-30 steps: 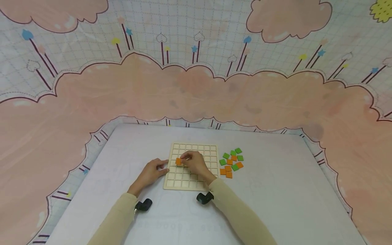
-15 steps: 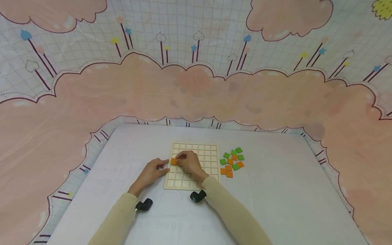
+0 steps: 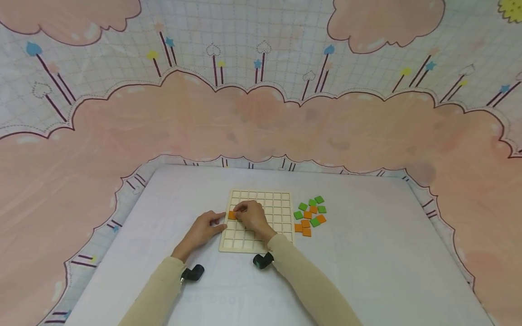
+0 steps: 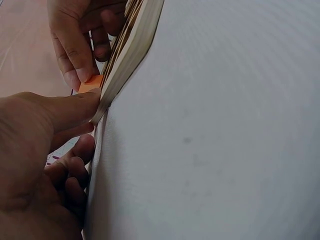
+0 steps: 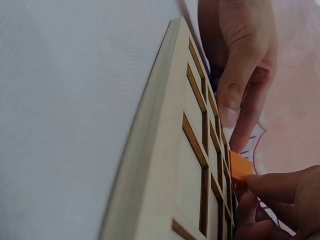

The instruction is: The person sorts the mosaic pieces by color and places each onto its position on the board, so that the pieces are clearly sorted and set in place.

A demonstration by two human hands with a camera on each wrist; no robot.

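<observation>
A pale wooden board [image 3: 279, 211] with a grid of square recesses lies on the white table. My right hand [image 3: 253, 217] pinches a small orange square tile [image 3: 231, 215] over the left column of the grid. In the right wrist view the tile [image 5: 241, 166] stands tilted above the recesses, between the two hands. At the board's left edge rests my left hand [image 3: 202, 230], its thumb and forefinger touching the rim. From the left wrist, the orange tile [image 4: 90, 84] shows just beyond that hand's extended digit. Part of the grid is hidden under my right hand.
Loose green tiles [image 3: 298, 215] and orange tiles [image 3: 306, 232], several of each, lie scattered just right of the board. A black wrist camera [image 3: 263, 261] hangs below the right sleeve, another black camera [image 3: 193, 272] below the left. A patterned cloth [image 3: 261, 122] rises behind the table.
My right hand has moved left with the orange tile, from the second column to the leftmost one, then stayed there. The left hand keeps its place at the board's edge.
</observation>
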